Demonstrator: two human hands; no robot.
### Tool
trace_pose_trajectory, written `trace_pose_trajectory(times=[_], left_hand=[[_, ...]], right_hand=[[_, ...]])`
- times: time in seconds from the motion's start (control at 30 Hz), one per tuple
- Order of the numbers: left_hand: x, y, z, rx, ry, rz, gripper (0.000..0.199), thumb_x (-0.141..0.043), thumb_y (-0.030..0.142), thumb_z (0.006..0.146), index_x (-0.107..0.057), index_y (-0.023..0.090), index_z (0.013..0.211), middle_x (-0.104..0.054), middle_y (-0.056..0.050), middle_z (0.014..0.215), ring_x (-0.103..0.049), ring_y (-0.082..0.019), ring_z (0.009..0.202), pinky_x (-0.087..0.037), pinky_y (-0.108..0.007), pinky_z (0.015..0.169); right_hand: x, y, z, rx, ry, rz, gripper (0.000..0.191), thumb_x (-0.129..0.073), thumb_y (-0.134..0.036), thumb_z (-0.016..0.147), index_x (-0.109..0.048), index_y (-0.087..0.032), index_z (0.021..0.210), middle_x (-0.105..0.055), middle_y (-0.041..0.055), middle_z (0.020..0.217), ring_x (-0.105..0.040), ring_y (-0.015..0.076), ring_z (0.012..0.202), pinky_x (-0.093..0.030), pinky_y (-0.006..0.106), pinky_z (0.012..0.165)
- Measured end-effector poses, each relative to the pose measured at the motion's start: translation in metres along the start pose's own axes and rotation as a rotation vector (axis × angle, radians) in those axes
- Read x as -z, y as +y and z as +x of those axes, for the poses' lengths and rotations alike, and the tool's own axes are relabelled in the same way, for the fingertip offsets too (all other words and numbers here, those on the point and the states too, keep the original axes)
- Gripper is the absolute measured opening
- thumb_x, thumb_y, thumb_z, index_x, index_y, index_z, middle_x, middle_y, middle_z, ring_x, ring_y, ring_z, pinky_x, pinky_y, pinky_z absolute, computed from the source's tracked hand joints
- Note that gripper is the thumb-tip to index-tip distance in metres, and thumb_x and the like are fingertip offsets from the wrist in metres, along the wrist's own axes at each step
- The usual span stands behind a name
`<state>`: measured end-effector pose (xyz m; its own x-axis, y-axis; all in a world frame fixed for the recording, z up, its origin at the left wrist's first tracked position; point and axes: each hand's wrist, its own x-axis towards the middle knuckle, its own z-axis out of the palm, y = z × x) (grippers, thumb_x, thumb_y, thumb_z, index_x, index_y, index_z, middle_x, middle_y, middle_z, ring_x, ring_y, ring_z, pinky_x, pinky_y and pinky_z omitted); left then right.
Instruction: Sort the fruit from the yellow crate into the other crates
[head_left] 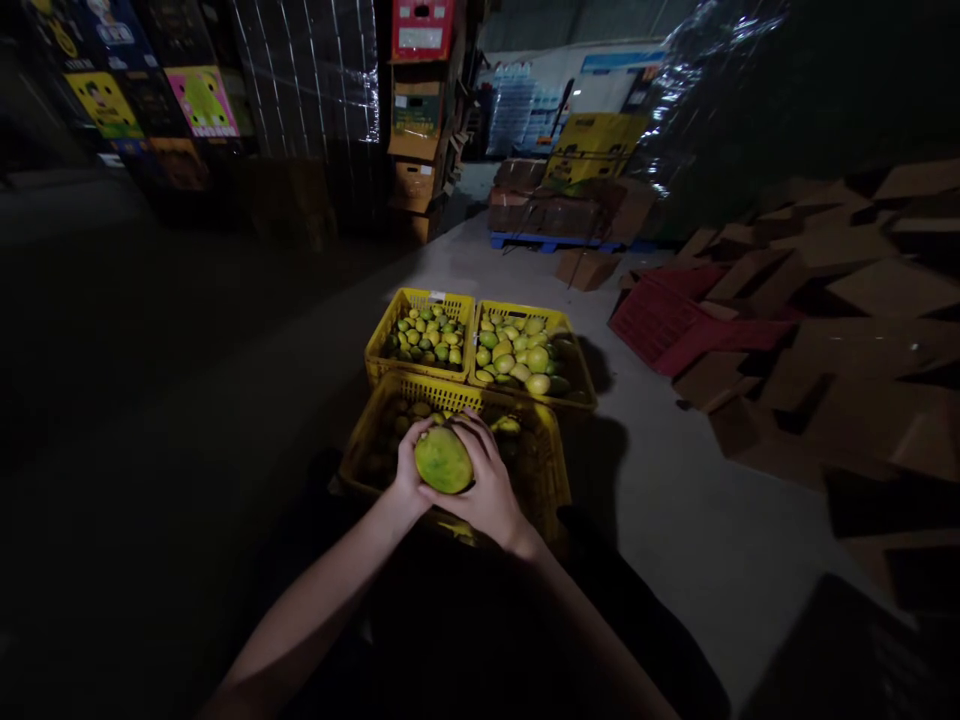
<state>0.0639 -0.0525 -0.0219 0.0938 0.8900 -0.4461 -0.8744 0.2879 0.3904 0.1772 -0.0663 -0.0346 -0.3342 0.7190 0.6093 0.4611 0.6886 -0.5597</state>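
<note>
A bare grey floor (pixel 660 500) carries everything here, lit in the middle and dropping into deep shadow on my left. On it stand 3 yellow plastic crates (pixel 561 470), 2 side by side and 1 just in front of them. Farther back I see 1 blue pallet (pixel 551 243), with 1 small cardboard box (pixel 587 270) just before it. Over on the right sprawls a heap of cardboard boxes (pixel 817 400).
</note>
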Motion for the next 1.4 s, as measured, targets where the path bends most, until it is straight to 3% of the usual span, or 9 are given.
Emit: trace_pose_trajectory(times=[0.17,0.23,0.37,0.57,0.7,1.03,1.17,1.3,1.4], left_hand=[[-0.009,0.009,-0.002,0.050,-0.113,0.119,0.027,-0.064,0.039,0.072,-0.064,0.013,0.076,-0.066,-0.004,0.070,-0.061,-0.016,0.065,-0.049,-0.027,0.067],[-0.011,0.014,-0.002,-0.080,-0.179,0.229,0.025,-0.071,0.030,0.067,-0.063,0.016,0.086,-0.066,-0.002,0.078,-0.061,-0.014,0.070,-0.048,-0.024,0.068],[-0.007,0.025,-0.001,-0.457,-0.349,0.471,0.050,-0.078,0.010,0.053,-0.058,0.024,0.097,-0.061,0.002,0.099,-0.057,-0.010,0.080,-0.044,-0.018,0.069],[0.003,0.026,0.006,-0.807,-0.530,0.880,0.047,-0.077,0.017,0.058,-0.054,0.020,0.098,-0.057,-0.004,0.102,-0.053,-0.018,0.095,-0.042,-0.027,0.083],[0.002,0.023,0.007,-0.891,-0.615,0.934,0.051,-0.076,0.021,0.061,-0.051,0.020,0.105,-0.057,-0.005,0.102,-0.054,-0.019,0.098,-0.039,-0.033,0.089],[0.002,0.026,0.003,-0.875,-0.624,0.996,0.041,-0.073,0.025,0.065,-0.053,0.020,0.100,-0.055,-0.007,0.106,-0.052,-0.022,0.102,-0.039,-0.035,0.091],[0.002,0.026,-0.002,-0.885,-0.515,1.015,0.041,-0.076,0.026,0.061,-0.054,0.020,0.095,-0.050,-0.006,0.107,-0.049,-0.022,0.104,-0.038,-0.033,0.092],[0.006,0.025,0.002,-0.548,-0.400,0.948,0.047,-0.069,0.039,0.070,-0.048,0.023,0.108,-0.054,-0.002,0.096,-0.054,-0.015,0.086,-0.045,-0.025,0.076],[0.008,0.024,0.012,-0.263,-0.187,0.930,0.042,-0.052,0.054,0.079,-0.048,0.020,0.103,-0.058,-0.001,0.082,-0.056,-0.012,0.064,-0.045,-0.023,0.057]], right_hand=[[0.003,-0.006,0.000,0.045,0.222,-0.135,0.074,-0.075,-0.031,0.061,-0.045,-0.027,0.128,-0.054,0.0109,0.111,-0.052,0.0291,0.104,-0.043,0.047,0.094],[0.008,-0.006,0.003,-0.009,0.332,-0.140,0.070,-0.073,-0.028,0.064,-0.045,-0.026,0.128,-0.053,0.0112,0.113,-0.052,0.0282,0.105,-0.044,0.045,0.093],[0.020,0.004,0.010,-0.122,0.451,-0.156,0.059,-0.069,-0.027,0.069,-0.046,-0.025,0.123,-0.056,0.0106,0.114,-0.054,0.0266,0.106,-0.046,0.043,0.092],[0.017,0.012,0.008,-0.161,0.443,-0.058,0.052,-0.067,-0.021,0.071,-0.045,-0.021,0.118,-0.056,0.0107,0.115,-0.055,0.0242,0.106,-0.048,0.041,0.090],[0.012,0.008,0.006,-0.140,0.423,-0.009,0.050,-0.065,-0.016,0.071,-0.046,-0.020,0.117,-0.056,0.0112,0.115,-0.055,0.0238,0.109,-0.046,0.042,0.094],[0.009,0.010,0.004,-0.127,0.439,0.030,0.052,-0.066,-0.015,0.071,-0.046,-0.021,0.118,-0.055,0.0109,0.116,-0.054,0.0232,0.110,-0.044,0.041,0.096],[0.010,0.010,0.004,-0.164,0.436,0.071,0.052,-0.066,-0.016,0.070,-0.047,-0.021,0.118,-0.055,0.0107,0.118,-0.053,0.0233,0.111,-0.043,0.041,0.097],[0.018,0.009,0.009,-0.382,0.334,0.258,0.058,-0.074,-0.022,0.062,-0.051,-0.020,0.114,-0.057,0.0099,0.118,-0.055,0.0258,0.109,-0.045,0.042,0.094],[0.023,0.009,0.012,-0.681,0.156,0.559,0.050,-0.078,-0.028,0.056,-0.057,-0.019,0.100,-0.064,0.0072,0.104,-0.062,0.0254,0.094,-0.053,0.039,0.079]])
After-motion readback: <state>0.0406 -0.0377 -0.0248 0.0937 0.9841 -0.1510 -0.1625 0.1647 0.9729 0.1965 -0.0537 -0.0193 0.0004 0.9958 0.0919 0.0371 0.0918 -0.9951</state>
